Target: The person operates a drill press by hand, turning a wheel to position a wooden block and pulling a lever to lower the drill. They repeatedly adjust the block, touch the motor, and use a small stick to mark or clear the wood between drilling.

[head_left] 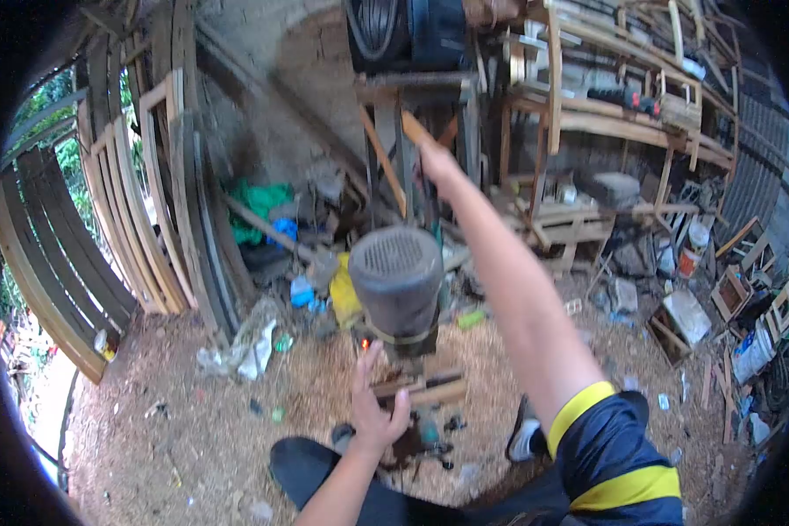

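Note:
A grey machine motor housing with a perforated round top [396,279] stands upright in front of me. My left hand [380,415] is just below and left of it, fingers apart, holding nothing. Beneath the housing, short wooden pieces [438,391] lie low on the machine, near the left fingers. My right arm stretches forward past the housing. At its end my right hand [435,168] is closed on what looks like a narrow piece of wood [415,129], by the legs of a stand [471,131]. Blur and distance hide the right fingers in part.
A dark case [408,35] sits on the stand. Wooden planks [203,219] lean at the left; a timber rack [622,123] stands at the right. Plastic bags, a yellow cloth [345,294], a box [680,324] and scraps litter the shavings-covered ground [184,399].

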